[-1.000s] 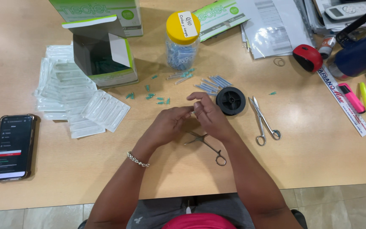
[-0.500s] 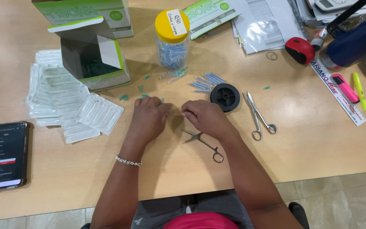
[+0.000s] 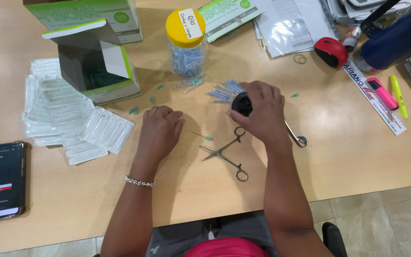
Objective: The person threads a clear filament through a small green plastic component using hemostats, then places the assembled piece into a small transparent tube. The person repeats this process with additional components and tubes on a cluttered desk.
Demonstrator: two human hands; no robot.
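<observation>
Plainly, the right hand (image 3: 258, 112) lies over a small black round spool (image 3: 241, 103), fingers curled down around it so only its left edge shows; the grip is pressed onto the spool, holding it against the worktop (image 3: 348, 157), seemingly to keep it from rolling. The wrist is bent, the forearm running in from the near edge. The left hand (image 3: 160, 128) rests knuckles-up on the worktop, fingers folded under into a loose fist; whether anything is pinched beneath them cannot be told. A bracelet (image 3: 140, 181) circles that wrist.

Between the hands lies a thin needle with a green hub (image 3: 202, 137), and just near of it a pair of steel forceps (image 3: 224, 154), their handles spread. A second pair of steel handles (image 3: 297, 137) pokes out from under the right hand. Far of the hands, blue-capped needles (image 3: 222, 90) lie scattered beside a yellow-lidded jar (image 3: 185, 43). To the left sit an open green-and-white carton (image 3: 96, 62), a heap of clear blister packs (image 3: 72, 123) and a phone (image 3: 1, 180).
</observation>
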